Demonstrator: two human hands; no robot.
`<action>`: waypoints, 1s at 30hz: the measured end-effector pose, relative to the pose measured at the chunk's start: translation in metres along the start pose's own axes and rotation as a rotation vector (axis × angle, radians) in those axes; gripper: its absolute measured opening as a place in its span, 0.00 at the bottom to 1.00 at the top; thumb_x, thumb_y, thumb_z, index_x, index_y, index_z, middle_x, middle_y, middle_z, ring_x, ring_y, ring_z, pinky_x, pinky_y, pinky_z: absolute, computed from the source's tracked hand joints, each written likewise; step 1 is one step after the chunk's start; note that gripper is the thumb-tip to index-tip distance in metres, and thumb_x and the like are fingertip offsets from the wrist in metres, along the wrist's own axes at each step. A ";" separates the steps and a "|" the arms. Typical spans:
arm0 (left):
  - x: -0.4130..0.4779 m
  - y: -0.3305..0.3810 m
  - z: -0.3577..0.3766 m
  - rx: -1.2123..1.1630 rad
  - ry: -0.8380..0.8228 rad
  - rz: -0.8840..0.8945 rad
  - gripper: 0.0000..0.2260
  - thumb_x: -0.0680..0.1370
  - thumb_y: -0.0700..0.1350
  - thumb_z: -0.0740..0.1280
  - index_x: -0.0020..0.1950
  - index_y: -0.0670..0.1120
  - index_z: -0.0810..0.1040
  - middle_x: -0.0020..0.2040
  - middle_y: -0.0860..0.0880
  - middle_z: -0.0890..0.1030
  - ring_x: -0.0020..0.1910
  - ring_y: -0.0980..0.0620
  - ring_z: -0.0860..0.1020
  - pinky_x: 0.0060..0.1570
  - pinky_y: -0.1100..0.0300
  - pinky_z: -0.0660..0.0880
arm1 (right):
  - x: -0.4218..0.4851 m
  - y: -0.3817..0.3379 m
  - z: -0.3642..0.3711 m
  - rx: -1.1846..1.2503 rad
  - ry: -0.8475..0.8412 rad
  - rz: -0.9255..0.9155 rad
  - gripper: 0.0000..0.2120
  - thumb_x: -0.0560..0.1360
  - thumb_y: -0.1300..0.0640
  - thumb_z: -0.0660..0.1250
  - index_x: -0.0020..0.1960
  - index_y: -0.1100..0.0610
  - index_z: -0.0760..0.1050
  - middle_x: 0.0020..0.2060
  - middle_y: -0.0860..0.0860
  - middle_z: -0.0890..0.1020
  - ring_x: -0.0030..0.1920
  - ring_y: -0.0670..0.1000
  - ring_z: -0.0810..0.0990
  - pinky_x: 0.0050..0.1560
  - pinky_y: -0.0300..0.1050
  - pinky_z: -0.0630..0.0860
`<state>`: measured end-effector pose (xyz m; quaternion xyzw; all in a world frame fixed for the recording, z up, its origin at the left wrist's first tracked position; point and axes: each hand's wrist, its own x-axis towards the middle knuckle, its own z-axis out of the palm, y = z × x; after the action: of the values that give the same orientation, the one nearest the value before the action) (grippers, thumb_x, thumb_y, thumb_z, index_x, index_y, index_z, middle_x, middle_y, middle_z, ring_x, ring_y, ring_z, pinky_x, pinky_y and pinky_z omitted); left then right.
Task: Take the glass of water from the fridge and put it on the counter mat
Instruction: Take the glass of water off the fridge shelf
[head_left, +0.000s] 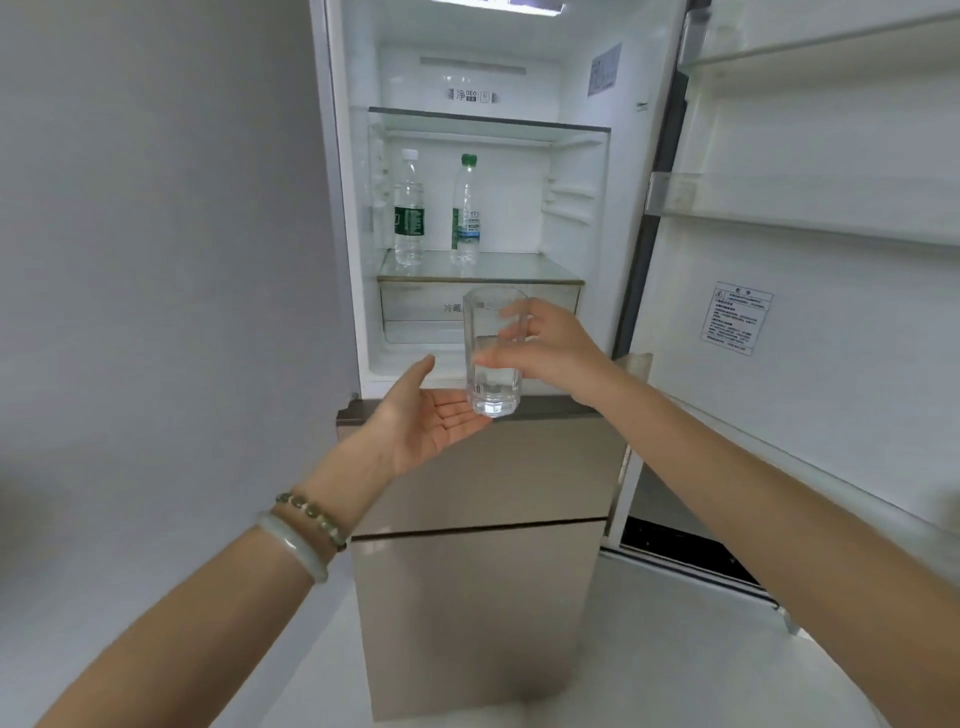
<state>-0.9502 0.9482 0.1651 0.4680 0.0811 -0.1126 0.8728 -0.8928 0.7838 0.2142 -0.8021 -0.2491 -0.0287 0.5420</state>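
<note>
A clear glass of water (491, 379), filled only near its base, is held upright in front of the open fridge (467, 312), just outside its lower edge. My right hand (550, 353) grips the glass from the right side, fingers wrapped around its middle. My left hand (431, 415) is palm up with fingers spread, directly under and slightly left of the glass base; whether it touches the base is unclear. No counter mat is in view.
Two water bottles (409, 208) (466, 210) stand on the fridge's glass shelf (478, 280). The fridge door (805, 260) swings open to the right with bare door racks. Closed lower drawers (478, 493) sit below. A grey wall (156, 260) lies to the left.
</note>
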 end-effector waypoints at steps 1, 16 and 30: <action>-0.014 -0.008 0.001 -0.001 0.007 -0.002 0.31 0.82 0.59 0.54 0.59 0.28 0.73 0.47 0.34 0.83 0.45 0.41 0.84 0.42 0.53 0.82 | -0.014 -0.002 0.002 -0.002 -0.018 0.009 0.25 0.60 0.52 0.81 0.53 0.50 0.75 0.45 0.47 0.80 0.46 0.45 0.81 0.43 0.41 0.77; -0.127 -0.053 0.003 0.074 0.074 -0.044 0.31 0.82 0.58 0.55 0.56 0.28 0.75 0.50 0.32 0.83 0.48 0.39 0.83 0.49 0.52 0.81 | -0.129 -0.041 0.018 -0.137 -0.066 -0.032 0.30 0.55 0.41 0.79 0.53 0.46 0.73 0.49 0.43 0.81 0.51 0.41 0.78 0.51 0.42 0.76; -0.118 -0.071 0.034 0.090 -0.145 -0.149 0.32 0.81 0.60 0.54 0.55 0.29 0.76 0.53 0.32 0.82 0.48 0.40 0.84 0.45 0.53 0.82 | -0.182 -0.047 -0.018 -0.158 0.110 0.061 0.30 0.58 0.45 0.80 0.55 0.47 0.73 0.51 0.43 0.80 0.52 0.40 0.78 0.48 0.38 0.75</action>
<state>-1.0820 0.8967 0.1564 0.4899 0.0471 -0.2144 0.8437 -1.0677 0.7144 0.2042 -0.8469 -0.1912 -0.0757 0.4904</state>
